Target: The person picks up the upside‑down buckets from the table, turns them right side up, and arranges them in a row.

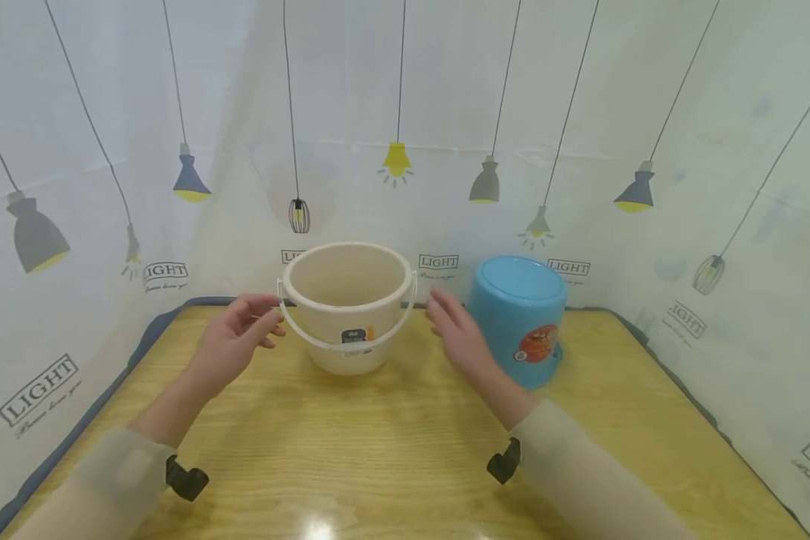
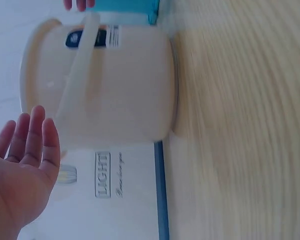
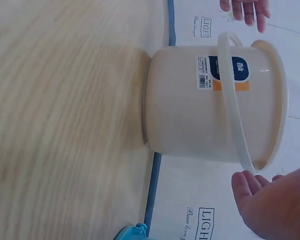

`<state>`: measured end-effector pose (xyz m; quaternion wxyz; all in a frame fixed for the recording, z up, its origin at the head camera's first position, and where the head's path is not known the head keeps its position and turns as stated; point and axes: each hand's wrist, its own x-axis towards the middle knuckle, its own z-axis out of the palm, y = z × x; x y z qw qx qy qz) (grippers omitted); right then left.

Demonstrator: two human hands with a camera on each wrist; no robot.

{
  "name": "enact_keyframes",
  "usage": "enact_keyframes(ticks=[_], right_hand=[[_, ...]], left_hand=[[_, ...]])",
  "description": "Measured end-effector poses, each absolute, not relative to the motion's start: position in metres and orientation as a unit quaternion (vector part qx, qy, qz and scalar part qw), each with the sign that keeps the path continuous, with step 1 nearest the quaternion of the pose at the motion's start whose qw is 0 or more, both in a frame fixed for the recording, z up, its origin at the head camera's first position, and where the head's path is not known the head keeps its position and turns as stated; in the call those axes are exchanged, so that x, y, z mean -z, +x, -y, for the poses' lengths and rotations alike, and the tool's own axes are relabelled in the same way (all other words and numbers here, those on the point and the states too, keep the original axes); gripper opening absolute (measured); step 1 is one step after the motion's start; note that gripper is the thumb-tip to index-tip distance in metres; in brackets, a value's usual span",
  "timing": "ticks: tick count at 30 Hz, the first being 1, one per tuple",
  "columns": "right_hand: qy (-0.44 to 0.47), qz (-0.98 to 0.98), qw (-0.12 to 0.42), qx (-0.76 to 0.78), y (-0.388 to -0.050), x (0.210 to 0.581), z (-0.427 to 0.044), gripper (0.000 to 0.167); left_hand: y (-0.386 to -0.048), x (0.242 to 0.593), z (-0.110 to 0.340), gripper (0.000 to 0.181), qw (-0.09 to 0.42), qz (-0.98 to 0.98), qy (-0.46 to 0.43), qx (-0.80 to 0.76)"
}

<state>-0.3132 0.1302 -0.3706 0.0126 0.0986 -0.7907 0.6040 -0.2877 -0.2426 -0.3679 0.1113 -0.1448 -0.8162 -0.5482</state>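
A cream bucket (image 1: 351,352) stands upright on the table, its white handle (image 1: 347,346) hanging down across the front. My left hand (image 1: 232,337) is beside its left rim with fingers loosely bent and nothing held; the left wrist view shows that palm (image 2: 22,175) facing up near the bucket (image 2: 125,90). On the other side, my right hand (image 1: 462,334) is extended between the cream bucket and a blue one, fingers relaxed. In the right wrist view its fingertips are close to the handle (image 3: 232,105); whether they touch it I cannot tell.
An upside-down blue bucket (image 1: 513,330) with a red label stands at the right, just behind my right hand. The wooden table (image 1: 351,465) ends at a dark edge, with a sheet (image 1: 351,90) printed with lamps behind and at both sides.
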Motion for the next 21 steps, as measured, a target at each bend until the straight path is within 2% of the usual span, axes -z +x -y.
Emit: enact_keyframes(ticks=[11,21], right_hand=[[0.163,0.814,-0.002,-0.557,-0.276,0.371,-0.16,0.056],[0.21,0.843,-0.014,-0.496,-0.254,0.375,-0.184,0.055]], left_hand=[[-0.257,0.37,0.191,0.035,0.042,0.791,-0.262,0.551],[-0.242,0.376,0.139,0.039,-0.072,0.773,-0.314,0.546]])
